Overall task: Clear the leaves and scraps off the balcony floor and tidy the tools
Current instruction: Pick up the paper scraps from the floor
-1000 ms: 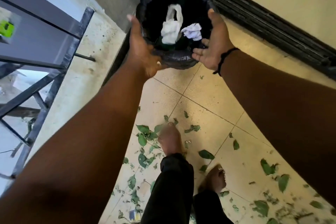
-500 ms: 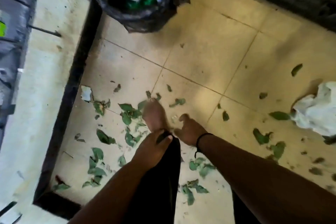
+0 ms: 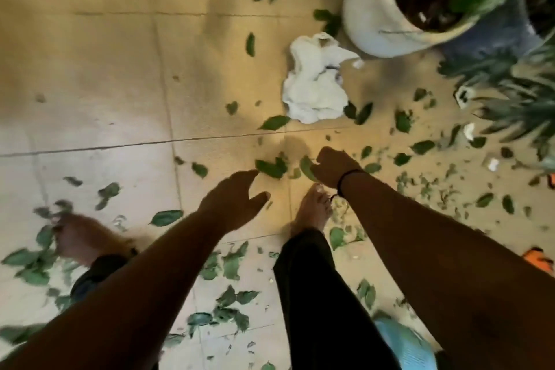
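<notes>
Standing barefoot on the tiled floor (image 3: 90, 75), you had green leaves (image 3: 228, 303) scattered below both forearms and around your feet. Your left hand (image 3: 232, 204) hung spread, fingers relaxed, holding nothing, its fingertips just short of a leaf cluster (image 3: 271, 167). Your right hand (image 3: 333, 168), a dark band at its wrist, was curled, seemingly pinching a single leaf (image 3: 307, 168); blur left that grip uncertain. Beyond your right hand lay a crumpled white cloth (image 3: 315, 87), and farther still, a pale plant pot (image 3: 372, 21).
</notes>
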{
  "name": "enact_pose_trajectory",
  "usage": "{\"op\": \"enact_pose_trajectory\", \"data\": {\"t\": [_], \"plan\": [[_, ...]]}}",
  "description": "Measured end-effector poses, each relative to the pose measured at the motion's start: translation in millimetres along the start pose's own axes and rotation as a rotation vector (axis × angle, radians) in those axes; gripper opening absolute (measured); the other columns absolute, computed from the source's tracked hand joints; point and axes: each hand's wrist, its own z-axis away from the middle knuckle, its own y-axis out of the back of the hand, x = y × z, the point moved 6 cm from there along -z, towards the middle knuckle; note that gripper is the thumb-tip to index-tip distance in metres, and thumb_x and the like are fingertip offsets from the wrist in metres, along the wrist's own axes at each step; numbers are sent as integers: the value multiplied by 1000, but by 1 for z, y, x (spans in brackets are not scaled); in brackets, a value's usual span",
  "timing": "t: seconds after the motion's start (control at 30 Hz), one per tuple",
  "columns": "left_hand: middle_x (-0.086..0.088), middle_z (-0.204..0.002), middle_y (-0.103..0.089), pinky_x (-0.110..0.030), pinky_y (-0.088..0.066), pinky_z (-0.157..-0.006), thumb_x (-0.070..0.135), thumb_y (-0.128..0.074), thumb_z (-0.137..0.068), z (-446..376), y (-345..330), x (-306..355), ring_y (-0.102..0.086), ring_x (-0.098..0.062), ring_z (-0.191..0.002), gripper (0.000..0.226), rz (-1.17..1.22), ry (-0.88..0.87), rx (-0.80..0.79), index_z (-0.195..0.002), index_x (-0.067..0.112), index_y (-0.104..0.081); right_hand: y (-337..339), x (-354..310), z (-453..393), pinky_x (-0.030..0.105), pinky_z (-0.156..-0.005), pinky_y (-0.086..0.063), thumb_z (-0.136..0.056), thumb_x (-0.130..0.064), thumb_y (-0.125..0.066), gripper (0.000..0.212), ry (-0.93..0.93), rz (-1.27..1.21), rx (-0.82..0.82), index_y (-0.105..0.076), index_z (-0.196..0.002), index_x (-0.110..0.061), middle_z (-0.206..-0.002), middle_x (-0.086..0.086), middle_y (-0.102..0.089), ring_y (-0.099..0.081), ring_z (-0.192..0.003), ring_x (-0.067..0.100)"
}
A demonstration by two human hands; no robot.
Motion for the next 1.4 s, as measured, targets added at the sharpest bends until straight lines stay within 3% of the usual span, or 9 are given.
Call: {"op": "enact_pose_trajectory", "data": {"t": [0.3,0.43,0.5,0.67,0.9,1.03,1.17,1.3,1.4], "plan": [[-6,-156,-33,-35,-27,-114,47,-52,-97,-46,-18,17,-33,-24,-142,66,-41,83,-42,-153,22,-28,42,33,-65,44,-98,-46,-85,-46,-66,76,104,36,282,-27,-149,-31,-159,16,-5,-53,-118,43],[-4,-156,-33,-38,-34,-113,50,-51,-96,-52,-37,-3,-43,-24,-136,64,-53,127,-84,-152,25,-30,34,-5,-113,38,-106,-34,-87,-77,-29,79,470,-36,282,-40,-142,-22,-152,13,-33,-44,-128,34],[-1,-154,-36,-36,-35,-111,48,-51,-97,-57,-41,-9,-45,-22,-132,58,-40,122,-69,-150,27,-35,42,-17,-129,39,-104,-36,-94,-65,-34,73,428,-324,308,-41,-144,-13,-150,15,-37,-44,-126,33],[0,-144,-47,-32,-37,-107,41,-54,-97,-68,-32,-8,-50,-19,-126,46,69,70,46,-140,24,-50,24,-9,-142,24,-105,-25,-95,-31,-58,55,260,-134,343,-45,-140,-2,-144,14,-46,-39,-135,28],[-2,-141,-46,-51,-49,-96,63,-51,-91,-88,26,7,-47,-26,-122,55,1125,413,264,-134,29,-50,26,-15,-59,19,-64,-39,-86,-20,-66,13,270,-751,640,-72,-75,-16,-74,4,-67,-56,-72,9],[-3,-140,-53,-62,-42,-102,80,-49,-75,-103,43,28,-53,-35,-126,86,1372,320,-147,-144,29,-46,11,-50,10,26,-57,-47,-84,-30,-67,39,456,-1150,478,-62,-58,-1,-54,6,-60,-55,-52,18],[-11,-99,-74,-30,-59,-81,32,-39,-100,-89,23,63,-72,-21,-91,45,1399,195,-282,-97,11,-79,9,-69,44,27,-52,-36,-80,-33,-68,46,532,-1310,564,-45,-50,-5,-47,3,-43,-40,-46,14],[-4,-77,-70,-26,-57,-61,13,-28,-101,-76,-7,46,-68,-18,-71,39,1339,293,-110,-95,12,-66,10,-54,35,32,-79,-37,-68,-54,-78,44,350,-664,927,-63,-86,-16,-89,2,-59,-54,-88,18],[-6,-85,-74,-28,-58,-58,23,-25,-98,-63,-25,53,-72,-20,-72,41,1432,354,-226,-108,12,-64,-5,-39,19,46,-112,-29,-60,-73,-71,98,248,-636,726,-44,-141,-25,-149,14,-30,-26,-141,24]]}}
